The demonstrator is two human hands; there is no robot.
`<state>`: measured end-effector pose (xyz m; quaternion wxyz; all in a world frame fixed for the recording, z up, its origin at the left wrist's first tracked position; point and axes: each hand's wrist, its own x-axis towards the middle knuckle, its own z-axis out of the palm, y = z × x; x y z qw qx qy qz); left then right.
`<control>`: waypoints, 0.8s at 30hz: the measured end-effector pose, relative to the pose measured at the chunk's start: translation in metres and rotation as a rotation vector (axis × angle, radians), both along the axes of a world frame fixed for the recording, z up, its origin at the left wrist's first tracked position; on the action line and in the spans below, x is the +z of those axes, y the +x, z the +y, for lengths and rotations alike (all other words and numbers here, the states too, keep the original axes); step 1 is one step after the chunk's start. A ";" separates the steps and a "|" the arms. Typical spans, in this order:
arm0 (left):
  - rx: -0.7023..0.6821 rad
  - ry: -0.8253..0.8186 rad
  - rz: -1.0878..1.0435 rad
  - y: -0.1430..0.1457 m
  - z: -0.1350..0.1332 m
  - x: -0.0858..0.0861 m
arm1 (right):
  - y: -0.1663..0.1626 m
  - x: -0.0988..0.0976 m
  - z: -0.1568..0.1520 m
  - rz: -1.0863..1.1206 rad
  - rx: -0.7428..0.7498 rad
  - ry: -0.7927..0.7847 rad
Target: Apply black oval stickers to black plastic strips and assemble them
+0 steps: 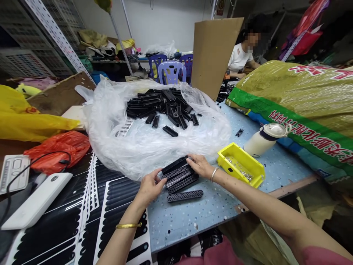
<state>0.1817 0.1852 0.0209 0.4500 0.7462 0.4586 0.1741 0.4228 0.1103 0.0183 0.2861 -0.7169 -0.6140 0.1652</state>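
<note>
Both of my hands press on the ends of a small stack of black perforated plastic strips [179, 176] lying on the blue speckled table [209, 206]. My left hand [150, 187] pinches the stack's left end. At the right end, my right hand [200, 165] has its fingers curled over the strips. One more black strip [185, 195] lies loose on the table just in front of the stack. A heap of the same black strips [162, 105] sits on a spread clear plastic bag [132, 143] behind my hands.
A yellow bin [249, 162] with small metal parts stands right of my hands, a white jug [263, 139] behind it. A big green sack [303, 106] fills the right. Black-and-white sticker sheets [82, 213], a white device [35, 200] and red bag [59, 149] lie left. Another person sits beyond a cardboard sheet [213, 55].
</note>
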 end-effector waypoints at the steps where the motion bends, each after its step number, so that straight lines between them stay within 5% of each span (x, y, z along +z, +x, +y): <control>1: 0.005 -0.031 -0.017 0.000 0.001 -0.001 | 0.000 0.000 -0.002 0.015 0.002 0.000; 17: -0.019 -0.255 -0.121 -0.002 -0.022 0.002 | -0.022 -0.007 -0.069 0.364 -0.117 -0.012; 24: 0.083 -0.262 -0.130 -0.031 -0.047 0.003 | -0.011 -0.010 -0.111 0.441 -0.190 -0.024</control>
